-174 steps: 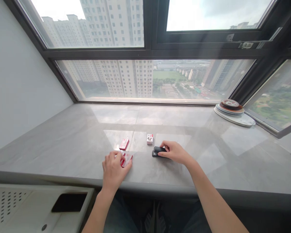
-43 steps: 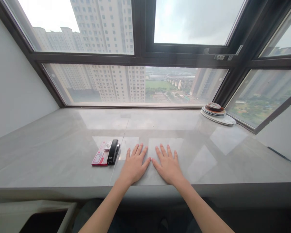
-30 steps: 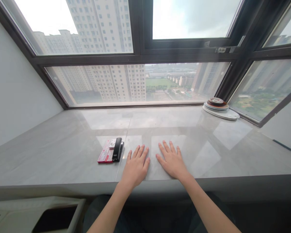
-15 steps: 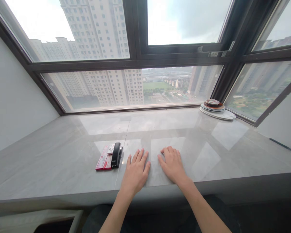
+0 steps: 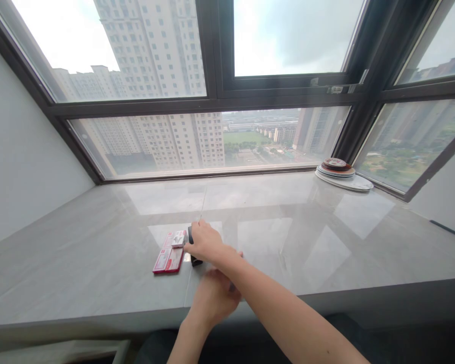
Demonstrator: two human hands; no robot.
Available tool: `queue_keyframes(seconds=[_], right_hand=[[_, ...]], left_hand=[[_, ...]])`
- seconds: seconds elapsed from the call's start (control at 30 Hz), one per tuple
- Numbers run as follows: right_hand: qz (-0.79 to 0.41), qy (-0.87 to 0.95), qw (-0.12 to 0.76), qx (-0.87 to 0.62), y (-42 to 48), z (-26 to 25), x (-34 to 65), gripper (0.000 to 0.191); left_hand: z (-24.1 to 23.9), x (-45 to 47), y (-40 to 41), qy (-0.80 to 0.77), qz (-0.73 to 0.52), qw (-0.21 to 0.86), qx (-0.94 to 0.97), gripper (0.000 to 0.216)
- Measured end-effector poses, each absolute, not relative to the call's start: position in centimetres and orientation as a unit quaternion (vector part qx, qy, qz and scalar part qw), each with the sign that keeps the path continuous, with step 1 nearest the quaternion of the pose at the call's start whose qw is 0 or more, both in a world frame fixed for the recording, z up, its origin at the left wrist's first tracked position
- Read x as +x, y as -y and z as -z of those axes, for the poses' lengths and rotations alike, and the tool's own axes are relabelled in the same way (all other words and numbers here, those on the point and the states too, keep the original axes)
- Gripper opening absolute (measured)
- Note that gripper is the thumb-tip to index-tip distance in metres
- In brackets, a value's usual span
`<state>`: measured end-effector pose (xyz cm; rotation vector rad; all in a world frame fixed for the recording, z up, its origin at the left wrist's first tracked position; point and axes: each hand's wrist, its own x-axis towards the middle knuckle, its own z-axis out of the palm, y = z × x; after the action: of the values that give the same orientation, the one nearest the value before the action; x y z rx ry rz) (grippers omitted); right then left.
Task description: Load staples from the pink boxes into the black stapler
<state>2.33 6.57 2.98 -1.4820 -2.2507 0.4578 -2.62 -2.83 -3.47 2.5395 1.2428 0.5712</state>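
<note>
A black stapler (image 5: 196,261) is in the grip of my right hand (image 5: 206,239), which reaches across to the left over my left forearm side. The fingers wrap over its middle, so only its two ends show. My left hand (image 5: 214,293) is just below, close to the sill's front edge; its fingers are mostly hidden behind my right wrist. Left of the stapler lie flat red-and-white boxes (image 5: 168,259), side by side. A small white box (image 5: 179,238) rests on their far right part.
The grey tiled sill (image 5: 98,263) spreads in front of me, with a drop at its front edge. Stacked plates (image 5: 335,167) stand in the far right corner by the window frame (image 5: 212,105). A thin dark strip (image 5: 449,230) lies at the right wall.
My right hand has crossed left and taken hold of the stapler, shifting it right, away from the boxes. My left hand has drawn back a little. The view has tilted slightly.
</note>
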Motion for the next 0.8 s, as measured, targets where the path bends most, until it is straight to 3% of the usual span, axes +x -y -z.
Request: queue_keyframes(seconds=[0.07,0.1,0.17,0.23,0.3,0.4,0.5,0.8], right_hand=[[-0.146,0.817,0.201,-0.52,-6.9,-3.0,5.3,0.04],[-0.143,0.821,0.206,-0.513,-6.8,-3.0,7.1,0.044],[-0.149,0.822,0.237,-0.496,-6.0,-2.7,10.6,0.05],[-0.167,0.802,0.286,-0.496,-4.7,-2.1,13.3,0.042],[-0.174,0.767,0.333,-0.52,-3.4,-1.3,14.7,0.032],[-0.152,0.721,0.389,-0.552,-2.0,-0.4,14.5,0.03],[-0.14,0.688,0.442,-0.558,-1.7,-0.4,13.3,0.028],[-0.375,0.333,0.731,-0.464,-2.6,0.3,17.8,0.035]], left_hand=[[2.2,-2.9,3.4,-0.413,-0.247,0.187,0.856,0.028],[1.7,-2.9,3.5,-0.423,-0.278,0.2,0.839,0.03],[1.2,-2.8,3.3,-0.478,-0.329,0.182,0.794,0.038],[1.2,-2.5,2.9,-0.541,-0.348,0.126,0.755,0.031],[1.4,-2.0,2.6,-0.556,-0.332,0.075,0.759,0.02],[1.7,-1.4,2.6,-0.508,-0.269,0.045,0.817,0.036],[1.8,-1.3,2.8,-0.496,-0.228,0.042,0.837,0.037],[3.0,-1.9,2.5,-0.526,-0.232,0.024,0.817,0.048]])
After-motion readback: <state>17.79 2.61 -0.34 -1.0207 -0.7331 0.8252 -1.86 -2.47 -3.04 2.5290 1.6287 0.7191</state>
